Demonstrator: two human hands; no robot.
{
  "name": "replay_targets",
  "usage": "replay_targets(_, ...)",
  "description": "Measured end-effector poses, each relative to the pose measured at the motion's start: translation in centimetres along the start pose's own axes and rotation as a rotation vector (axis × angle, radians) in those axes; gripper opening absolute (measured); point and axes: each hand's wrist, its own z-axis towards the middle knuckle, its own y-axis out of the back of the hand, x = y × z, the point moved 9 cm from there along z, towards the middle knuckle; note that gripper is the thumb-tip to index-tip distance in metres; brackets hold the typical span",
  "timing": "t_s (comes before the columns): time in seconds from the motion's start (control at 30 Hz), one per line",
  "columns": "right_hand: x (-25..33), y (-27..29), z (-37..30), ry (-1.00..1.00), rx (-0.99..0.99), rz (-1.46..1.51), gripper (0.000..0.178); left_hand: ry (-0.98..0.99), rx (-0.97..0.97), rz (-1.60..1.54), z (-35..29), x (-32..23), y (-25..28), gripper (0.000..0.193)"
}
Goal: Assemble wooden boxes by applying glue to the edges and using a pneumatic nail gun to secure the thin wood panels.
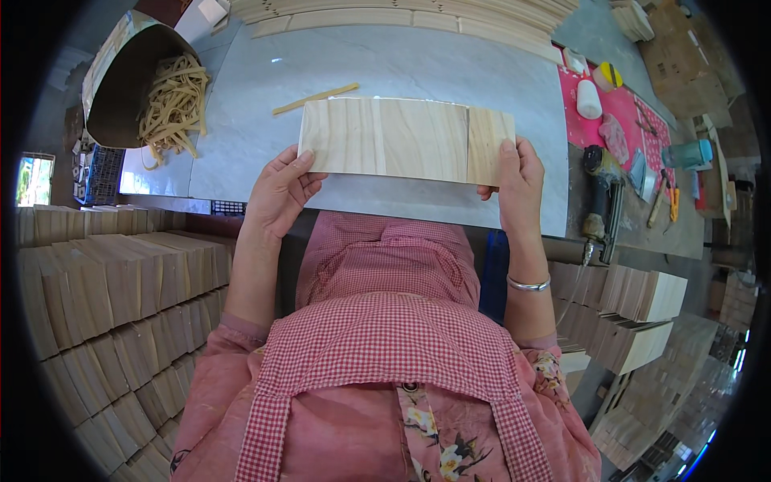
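Between my two hands is a pale wooden board (393,138), long and flat, with a dark seam near its right end. My left hand (283,178) pinches its left end, thumb on top and fingers curled beneath. At the right end my right hand (518,173) grips it the same way, with a silver bangle on that wrist. The board is held over the near part of a pale grey tabletop (265,88). Just beyond it, a thin tan strip (316,97) lies slantwise on the table.
At the left a tipped box (108,100) spills tan strips (174,100). Long wooden slats (353,20) line the table's far edge. A nail gun (601,189), a white bottle (589,100) and orange-handled pliers (675,199) lie at the right. Stacked boards (120,281) flank me.
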Motion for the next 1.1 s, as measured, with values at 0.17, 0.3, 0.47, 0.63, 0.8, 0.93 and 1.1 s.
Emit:
replay_targets(0.17,-0.2,-0.1,-0.1,-0.013,0.015,0.000,0.027,0.003,-0.002,-0.001,0.0,0.1,0.1,0.024)
replay_targets(0.3,-0.3,-0.2,-0.1,-0.031,0.028,0.004,0.027,0.000,0.007,0.001,0.1,0.1,0.3,0.024)
replay_targets(0.47,-0.1,0.3,0.1,-0.009,0.034,0.002,0.029,-0.003,0.004,-0.002,0.0,0.2,0.5,0.025)
replay_targets(0.63,6.1,1.7,-1.0,0.774,-0.005,-0.543,0.026,-0.003,0.013,-0.024,-0.1,-0.1,0.6,0.026)
replay_targets(0.8,7.8,2.9,-2.4,0.405,0.065,-0.372,0.022,-0.004,0.006,-0.047,-0.4,-0.2,1.1,0.026)
replay_targets(0.93,4.4,2.8,-2.2,0.180,0.194,-0.078,0.022,-0.008,0.018,-0.067,-0.3,-0.2,1.0,0.026)
replay_targets(1.1,2.8,2.7,-2.0,0.240,0.024,-0.100,0.020,-0.001,0.021,-0.053,-0.4,-0.1,0.8,0.026)
